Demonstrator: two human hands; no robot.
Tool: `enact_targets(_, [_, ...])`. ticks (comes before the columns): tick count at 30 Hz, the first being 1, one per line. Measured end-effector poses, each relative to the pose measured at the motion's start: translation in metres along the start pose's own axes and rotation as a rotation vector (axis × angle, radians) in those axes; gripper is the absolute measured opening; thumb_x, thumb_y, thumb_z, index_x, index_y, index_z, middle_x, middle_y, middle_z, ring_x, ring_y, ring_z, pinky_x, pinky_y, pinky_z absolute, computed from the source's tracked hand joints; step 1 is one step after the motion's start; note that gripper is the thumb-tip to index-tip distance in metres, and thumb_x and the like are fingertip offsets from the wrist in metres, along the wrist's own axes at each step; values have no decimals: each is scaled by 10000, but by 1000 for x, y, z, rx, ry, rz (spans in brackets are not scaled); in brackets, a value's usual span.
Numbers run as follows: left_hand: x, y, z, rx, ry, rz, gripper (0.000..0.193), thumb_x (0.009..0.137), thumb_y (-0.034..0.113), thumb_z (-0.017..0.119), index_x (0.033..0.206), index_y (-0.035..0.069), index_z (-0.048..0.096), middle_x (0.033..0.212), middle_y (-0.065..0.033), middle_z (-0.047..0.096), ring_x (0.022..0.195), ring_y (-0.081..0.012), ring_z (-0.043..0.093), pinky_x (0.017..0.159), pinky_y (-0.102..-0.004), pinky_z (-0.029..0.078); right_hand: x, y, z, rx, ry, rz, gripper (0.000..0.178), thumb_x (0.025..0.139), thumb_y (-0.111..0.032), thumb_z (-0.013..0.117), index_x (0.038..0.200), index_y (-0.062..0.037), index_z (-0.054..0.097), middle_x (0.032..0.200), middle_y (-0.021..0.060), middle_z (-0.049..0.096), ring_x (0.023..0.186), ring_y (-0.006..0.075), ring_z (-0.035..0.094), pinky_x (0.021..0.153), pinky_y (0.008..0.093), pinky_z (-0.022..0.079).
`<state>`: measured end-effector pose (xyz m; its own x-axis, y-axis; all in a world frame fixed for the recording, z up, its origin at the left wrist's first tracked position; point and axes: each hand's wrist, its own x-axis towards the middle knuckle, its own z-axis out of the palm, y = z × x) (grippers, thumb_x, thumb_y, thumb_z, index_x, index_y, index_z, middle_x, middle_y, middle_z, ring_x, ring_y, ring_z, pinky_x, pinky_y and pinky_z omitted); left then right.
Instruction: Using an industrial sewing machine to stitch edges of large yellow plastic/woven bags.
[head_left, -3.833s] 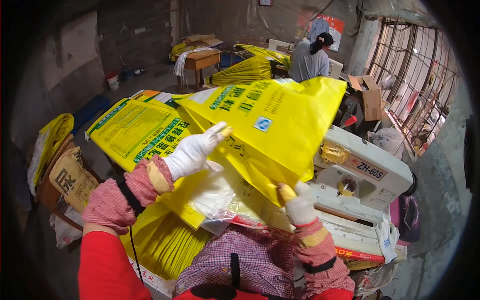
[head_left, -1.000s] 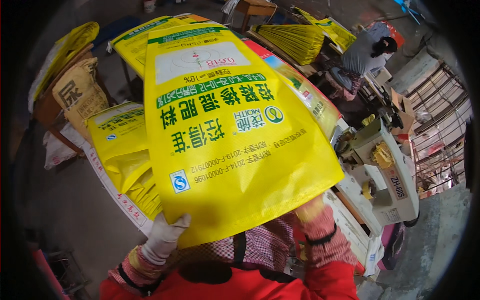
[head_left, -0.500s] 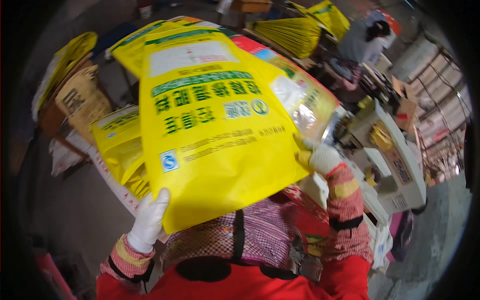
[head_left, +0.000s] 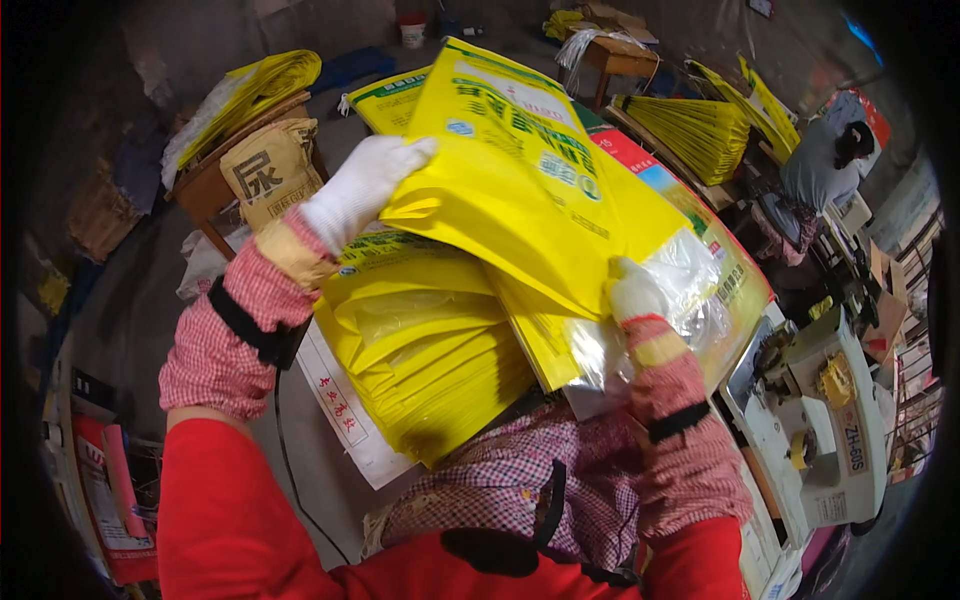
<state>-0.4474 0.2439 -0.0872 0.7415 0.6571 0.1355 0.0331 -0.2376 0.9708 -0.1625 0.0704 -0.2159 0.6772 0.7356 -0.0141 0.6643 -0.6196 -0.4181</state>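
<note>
Holding the yellow sack [head_left: 520, 190] up in front of me, I have it pinched at two places: my left hand [head_left: 362, 190] in its white glove is closed on the sack's upper left edge, raised high, while my right hand [head_left: 634, 292] is closed lower down on the right, where the clear plastic liner [head_left: 690, 290] spills out of the sack's mouth. So the sack lies between the two grips, its long axis running from lower right near my right hand up and away toward the far left corner, tilted with the printed face toward me. My right hand is the nearer one to the open mouth; my left is nearer the closed end. Just below, touching the held sack's underside, sits the stack of yellow sacks [head_left: 420, 370], flat and fanned. To the right stands the white sewing machine [head_left: 825, 420], near my right wrist. I cannot tell whether anything is inside the sack; it looks flat.
</note>
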Motion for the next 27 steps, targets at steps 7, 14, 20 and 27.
enact_targets(7, [-109, -102, -56, -35, 406, -237, 383, 904, 363, 477, 933, 0, 596, 688, -18, 592, 496, -77, 509, 411, -215, 378, 18, -129, 56, -210, -65, -120, 241, 839, -198, 480, 1063, -136, 546, 1009, 161, 608, 954, 339, 584, 757, 439, 483])
enact_targets(14, [-206, -175, -12, -396, 423, -786, 290, 899, 278, 476, 779, 35, 579, 548, -41, 517, 359, -118, 425, 327, -271, 310, -35, -153, 115, -128, 17, -420, 256, 853, -248, 464, 915, -9, 529, 754, 167, 632, 683, 326, 628, 645, 431, 500])
enact_targets(20, [-236, -230, 23, -312, 413, -804, 300, 909, 273, 454, 983, 14, 585, 904, -63, 614, 758, -146, 588, 658, -283, 495, -31, -106, 197, -219, -236, -224, 296, 835, -251, 462, 993, -10, 532, 793, 183, 631, 740, 349, 615, 704, 416, 491])
enact_targets(27, [-230, -221, 25, 369, 181, -817, 371, 874, 346, 506, 852, 3, 644, 787, -97, 640, 681, -243, 599, 668, -306, 461, -23, -65, 200, -172, -342, -374, 304, 826, -239, 464, 1014, -11, 535, 813, 181, 631, 765, 356, 609, 722, 410, 486])
